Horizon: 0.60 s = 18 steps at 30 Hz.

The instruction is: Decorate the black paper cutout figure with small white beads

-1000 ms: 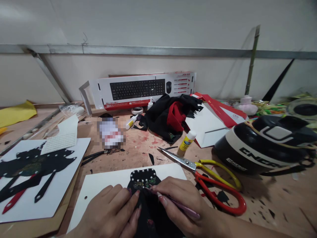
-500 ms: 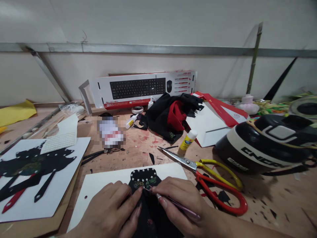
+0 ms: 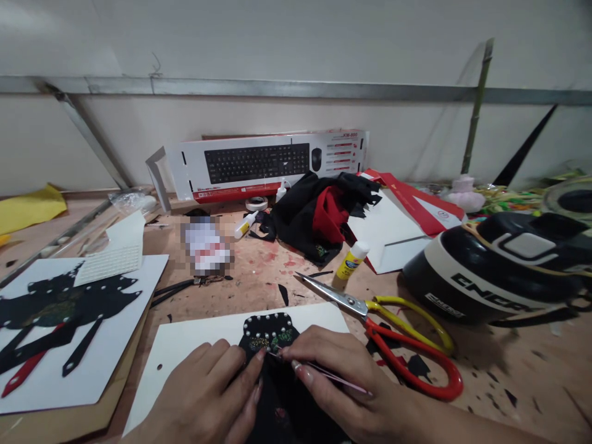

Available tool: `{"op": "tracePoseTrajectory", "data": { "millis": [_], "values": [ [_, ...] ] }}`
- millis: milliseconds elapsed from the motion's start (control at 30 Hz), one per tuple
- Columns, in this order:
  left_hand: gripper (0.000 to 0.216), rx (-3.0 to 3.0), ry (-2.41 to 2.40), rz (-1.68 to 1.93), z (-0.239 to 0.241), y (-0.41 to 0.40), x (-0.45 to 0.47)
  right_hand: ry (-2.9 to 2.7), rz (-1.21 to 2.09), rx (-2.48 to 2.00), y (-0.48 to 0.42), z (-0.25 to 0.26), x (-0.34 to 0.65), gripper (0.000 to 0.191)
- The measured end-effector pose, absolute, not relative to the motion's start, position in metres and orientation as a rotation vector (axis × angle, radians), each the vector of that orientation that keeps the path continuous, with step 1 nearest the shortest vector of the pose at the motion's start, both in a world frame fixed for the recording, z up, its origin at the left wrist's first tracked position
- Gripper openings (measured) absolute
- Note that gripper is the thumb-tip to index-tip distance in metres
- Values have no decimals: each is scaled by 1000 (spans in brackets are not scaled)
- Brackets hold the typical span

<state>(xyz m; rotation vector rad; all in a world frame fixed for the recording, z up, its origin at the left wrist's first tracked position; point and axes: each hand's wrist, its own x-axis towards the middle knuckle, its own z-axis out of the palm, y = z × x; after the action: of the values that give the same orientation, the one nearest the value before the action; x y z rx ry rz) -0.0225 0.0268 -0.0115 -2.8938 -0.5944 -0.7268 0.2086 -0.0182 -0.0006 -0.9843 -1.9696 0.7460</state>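
Between the thumb and forefinger of the right hand [image 3: 333, 370], a slim pink tool [image 3: 340, 378] is pinched, its tip brought close to the left forefinger. By the left hand [image 3: 208, 388], fingers held close together, a black piece [image 3: 282, 401] is pressed down; whether any of it is also gripped underneath cannot be told. This piece lies between the two hands, its upper end bordered with white beads [image 3: 271, 335] and resting on a white sheet [image 3: 185, 342]. Fine placing or adjusting at the beaded lower edge seems to be the step in hand; for the next move, a light, exact touch of the tip appears to be called for, with the piece held flat. To the right of the sheet, red-and-yellow-handled scissors [image 3: 354, 304] are laid on the surface [image 3: 250, 287], and a glue stick [image 3: 352, 264] is stood just past them. Farther back, black and red cloth [image 3: 300, 216] is heaped, and behind it a keyboard box [image 3: 259, 161] is propped near the wall [image 3: 296, 43].
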Motion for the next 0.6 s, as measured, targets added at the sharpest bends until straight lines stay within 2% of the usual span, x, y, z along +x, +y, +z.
{"op": "tracePoseTrajectory", "data": {
  "millis": [333,600],
  "values": [
    [30,-2885,-572,-713,-17,27,-25,-1903,820,-943,-17,-1,210,26],
    [29,-2884,-613,-709,-9,23,-25,-1581,1034,-1239,-24,-8,208,19]
  ]
}}
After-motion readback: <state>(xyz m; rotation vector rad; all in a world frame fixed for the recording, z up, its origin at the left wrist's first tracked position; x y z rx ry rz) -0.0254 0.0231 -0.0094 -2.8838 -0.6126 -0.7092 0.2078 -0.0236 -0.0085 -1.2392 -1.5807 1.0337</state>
